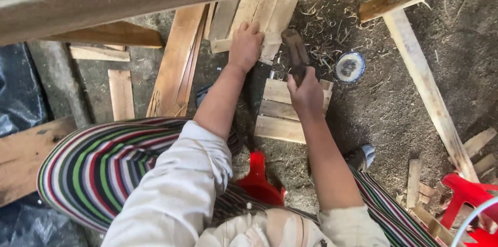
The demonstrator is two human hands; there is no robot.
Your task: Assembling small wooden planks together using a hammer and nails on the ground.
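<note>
While I crouched over the dirt floor point(394, 117), my left hand point(245, 45) lay flat w/ fingers point(248, 28) spread open on a pale board point(270, 16), pressing it down, gripping nothing. My right hand point(306, 94) was closed tight round the handle of a dark wooden mallet point(294, 50); head end pointed up & away from me, long axis running nearly straight from my wrist toward the far side of the board, tilted a bit left.

Taking the pale board as landmark: the mallet's head hovered just beside its right edge, v. near my left hand's knuckles but apart from them, far as I could tell. Right hand sat nearer me than the board, above a small stack of short planks point(282, 115). So the board lay up & left from my right fingers point(300, 85), w/ the left hand already on it & the nearer of the two.

Right of the board, well apart, sat a small round blue-rimmed dish point(349, 66) among wood shavings point(324, 50). A long pale batten point(428, 91) ran diagonally further right. Left of the board, long reddish planks point(174, 60) lay lengthwise. Nearer me than the board: a red plastic stool point(258, 174) btwn my knees, striped cloth point(98, 164) over my lap.
</note>
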